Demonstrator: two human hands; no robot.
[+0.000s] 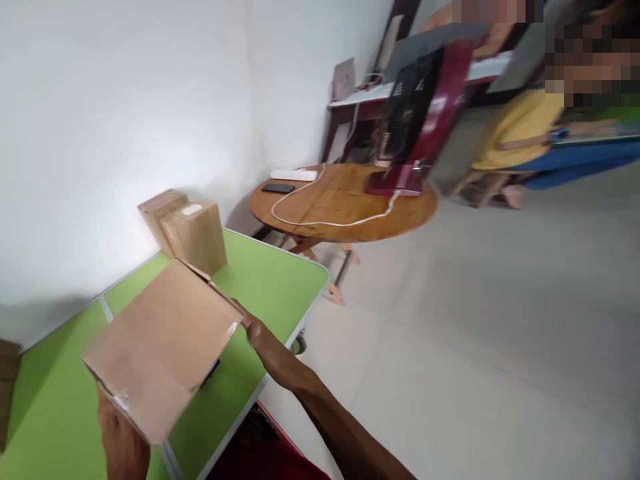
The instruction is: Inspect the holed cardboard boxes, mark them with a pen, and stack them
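I hold a brown cardboard box (163,343) above the green table (273,283), tilted, with a flap raised at its far side. My left hand (120,443) grips its near lower corner from underneath. My right hand (265,340) grips its right edge by the taped corner. A dark blue object peeks out under the box's right side. Two more closed cardboard boxes (193,233) stand together at the table's far corner, against the white wall.
A round wooden table (345,200) beyond carries a phone (278,188), a white power strip (293,175), a white cable and a maroon fan (417,120). A seated person in yellow and blue (540,133) is at the right. Grey tiled floor (475,320) spreads right.
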